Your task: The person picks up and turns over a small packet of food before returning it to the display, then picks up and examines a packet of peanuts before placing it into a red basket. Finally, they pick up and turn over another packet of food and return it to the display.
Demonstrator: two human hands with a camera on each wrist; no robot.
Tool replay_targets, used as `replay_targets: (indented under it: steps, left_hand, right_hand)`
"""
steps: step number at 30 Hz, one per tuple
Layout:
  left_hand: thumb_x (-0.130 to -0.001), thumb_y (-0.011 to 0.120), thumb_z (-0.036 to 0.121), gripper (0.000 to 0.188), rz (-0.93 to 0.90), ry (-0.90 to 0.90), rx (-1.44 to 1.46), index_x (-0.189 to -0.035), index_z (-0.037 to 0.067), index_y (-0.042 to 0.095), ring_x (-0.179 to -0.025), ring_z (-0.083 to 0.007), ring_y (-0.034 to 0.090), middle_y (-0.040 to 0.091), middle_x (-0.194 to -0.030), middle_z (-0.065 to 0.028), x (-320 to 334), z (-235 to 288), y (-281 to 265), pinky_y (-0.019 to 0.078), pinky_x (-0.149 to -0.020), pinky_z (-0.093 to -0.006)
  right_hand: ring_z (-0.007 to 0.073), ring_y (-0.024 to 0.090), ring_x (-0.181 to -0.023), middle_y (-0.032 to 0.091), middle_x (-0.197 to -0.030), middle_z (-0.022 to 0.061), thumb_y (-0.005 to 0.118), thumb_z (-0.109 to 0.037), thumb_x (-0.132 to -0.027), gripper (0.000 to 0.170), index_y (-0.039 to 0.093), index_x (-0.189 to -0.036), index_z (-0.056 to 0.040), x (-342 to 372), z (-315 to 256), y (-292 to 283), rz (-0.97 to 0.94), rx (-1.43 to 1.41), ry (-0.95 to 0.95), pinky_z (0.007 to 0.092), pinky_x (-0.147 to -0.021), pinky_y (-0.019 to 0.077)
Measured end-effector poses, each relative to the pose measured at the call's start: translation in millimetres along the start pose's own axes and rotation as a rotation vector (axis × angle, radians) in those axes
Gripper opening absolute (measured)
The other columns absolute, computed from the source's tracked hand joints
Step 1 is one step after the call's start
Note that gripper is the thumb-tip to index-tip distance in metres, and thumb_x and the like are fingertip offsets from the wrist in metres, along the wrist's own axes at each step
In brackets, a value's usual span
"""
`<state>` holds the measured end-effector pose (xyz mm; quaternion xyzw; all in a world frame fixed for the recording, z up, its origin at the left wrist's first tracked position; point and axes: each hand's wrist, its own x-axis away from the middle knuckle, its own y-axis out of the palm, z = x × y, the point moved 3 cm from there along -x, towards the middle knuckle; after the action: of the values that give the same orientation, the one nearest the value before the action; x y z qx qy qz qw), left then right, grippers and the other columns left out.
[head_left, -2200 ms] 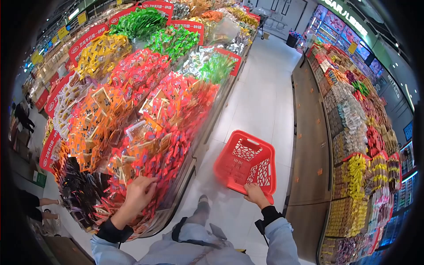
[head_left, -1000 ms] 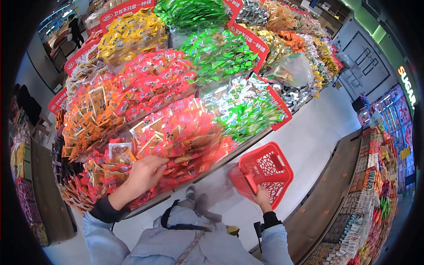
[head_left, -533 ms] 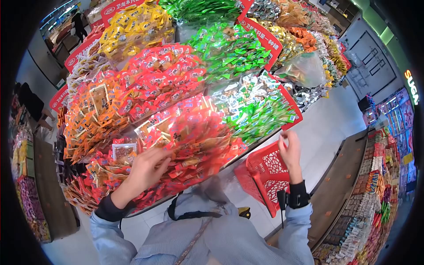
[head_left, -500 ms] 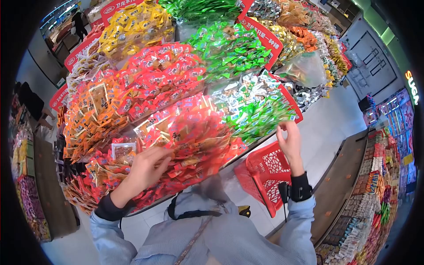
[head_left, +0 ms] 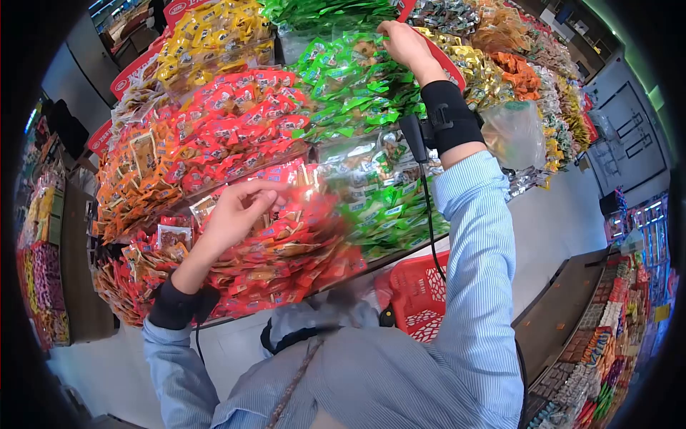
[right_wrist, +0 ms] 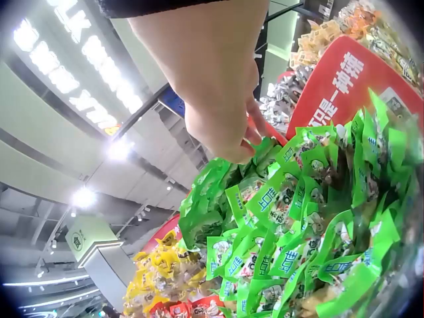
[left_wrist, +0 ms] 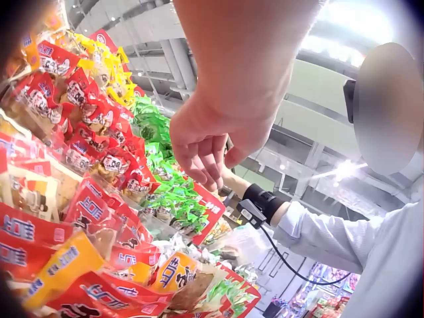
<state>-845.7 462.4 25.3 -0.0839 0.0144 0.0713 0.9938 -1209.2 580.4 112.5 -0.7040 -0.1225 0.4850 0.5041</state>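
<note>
In the head view my left hand (head_left: 243, 207) hovers over red snack packets (head_left: 286, 264), fingers loosely bent, holding nothing visible. The left wrist view shows that hand (left_wrist: 222, 132) above the heap with fingers hanging curled. My right hand (head_left: 411, 48) is stretched far over the green packets (head_left: 350, 64), fingers bent, no packet visible in it. From the right wrist, the hand (right_wrist: 222, 122) is close to the dark green packets (right_wrist: 209, 199); its fingertips are partly hidden, so contact cannot be told. Below my right arm is a red basket (head_left: 418, 289), partly covered by the sleeve.
Yellow packets (head_left: 214, 39) and orange packets (head_left: 136, 171) fill neighbouring sections. A red sign (right_wrist: 331, 83) stands behind the green ones. A clear plastic bag (head_left: 513, 136) lies on goods to the right. Across the aisle floor (head_left: 550, 222) runs another stocked shelf (head_left: 561, 314).
My right hand has left the basket and moved up and forward across the green packets. My left hand stays over the red packets, slightly higher in the view. The view has shifted.
</note>
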Motion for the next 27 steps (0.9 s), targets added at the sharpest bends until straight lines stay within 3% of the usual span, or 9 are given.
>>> replay_targets:
  steps: [6,13,16,19,20,21,23,25,27]
  left_hand:
    - [-0.089,0.049,0.010,0.023,0.028,-0.139,0.020,-0.107,-0.001,0.058,-0.079,-0.0092,0.058,0.063,-0.087,-0.0070,-14.5,-14.5,8.0,0.0454,-0.071,-0.0223]
    - [-0.091,0.045,0.009,0.023,-0.035,-0.099,0.010,-0.108,-0.003,0.056,-0.082,-0.0114,0.057,0.061,-0.089,-0.0068,-34.4,-16.3,11.6,0.0470,-0.076,-0.0251]
    - [-0.092,0.044,0.010,0.024,-0.050,-0.095,-0.010,-0.108,-0.002,0.056,-0.082,-0.0117,0.057,0.062,-0.088,-0.0070,-35.6,-12.2,8.5,0.0468,-0.075,-0.0255]
    - [-0.092,0.044,0.009,0.023,-0.048,-0.058,0.026,-0.108,-0.002,0.056,-0.082,-0.0110,0.057,0.062,-0.089,-0.0071,-36.3,-11.8,-2.4,0.0466,-0.073,-0.0251]
    - [-0.092,0.043,0.009,0.023,-0.043,-0.052,0.026,-0.108,-0.002,0.056,-0.082,-0.0105,0.057,0.062,-0.090,-0.0070,-37.1,-10.9,-5.0,0.0462,-0.071,-0.0246]
    - [-0.092,0.043,0.010,0.023,-0.030,-0.053,0.052,-0.108,-0.002,0.055,-0.082,-0.0105,0.057,0.061,-0.091,-0.0069,-37.7,-10.1,-6.4,0.0461,-0.071,-0.0244]
    - [-0.092,0.044,0.010,0.023,0.005,-0.060,0.103,-0.109,-0.002,0.055,-0.083,-0.0107,0.057,0.061,-0.092,-0.0068,-38.3,-9.6,-6.7,0.0458,-0.071,-0.0242]
    - [-0.093,0.043,0.016,0.026,0.016,-0.011,0.135,-0.109,-0.002,0.054,-0.083,-0.0118,0.057,0.061,-0.094,-0.0077,-40.2,-6.5,-0.5,0.0460,-0.072,-0.0245]
    - [-0.093,0.043,0.018,0.029,0.034,0.028,0.190,-0.110,-0.002,0.054,-0.085,-0.0128,0.058,0.062,-0.095,-0.0091,-41.0,0.6,7.7,0.0464,-0.074,-0.0250]
  right_hand:
    - [0.0288,0.057,-0.095,0.061,-0.101,0.0113,0.056,-0.009,-0.077,0.033,0.057,-0.110,-0.0129,-15.3,-4.0,29.4,0.013,-0.176,-0.047,0.0399,-0.079,0.0466]
    - [0.0276,0.064,-0.074,0.064,-0.088,0.0156,0.054,-0.008,-0.080,0.023,0.059,-0.102,-0.0027,-17.8,-10.5,42.3,-0.093,-0.278,-0.021,0.0387,-0.067,0.0498]
    - [0.0284,0.060,-0.087,0.062,-0.095,0.0123,0.060,-0.008,-0.073,0.020,0.063,-0.092,-0.0087,-27.2,-5.8,48.4,-0.088,-0.262,0.054,0.0385,-0.072,0.0481]
    - [0.0235,0.064,-0.067,0.064,-0.081,0.0160,0.055,-0.011,-0.081,0.018,0.059,-0.095,0.0006,-39.1,4.6,35.7,0.095,-0.386,0.006,0.0346,-0.064,0.0510]
    - [0.0237,0.065,-0.072,0.064,-0.085,0.0159,0.057,-0.006,-0.079,0.015,0.060,-0.093,0.0012,-34.6,-3.7,14.6,0.181,-0.318,0.021,0.0310,-0.065,0.0507]
    - [0.0311,0.058,-0.066,0.060,-0.065,0.0152,0.055,-0.010,-0.073,0.012,0.056,-0.067,0.0003,-30.8,-14.4,-10.1,0.447,-0.447,-0.138,0.0385,-0.063,0.0461]
    - [0.0274,0.058,-0.068,0.058,-0.072,0.0133,0.058,-0.007,-0.075,0.005,0.059,-0.076,-0.0017,-13.3,-36.6,-46.1,0.511,-0.486,-0.140,0.0338,-0.062,0.0454]
    - [0.0168,0.053,-0.060,0.055,-0.068,0.0089,0.056,-0.001,-0.077,0.003,0.059,-0.079,-0.0003,17.7,-68.3,-78.9,0.490,-0.617,-0.182,0.0271,-0.056,0.0419]
    - [0.0233,0.063,-0.079,0.063,-0.091,0.0150,0.058,0.002,-0.076,0.016,0.061,-0.092,0.0008,46.9,-84.8,-76.6,0.420,-0.798,-0.246,0.0292,-0.066,0.0496]
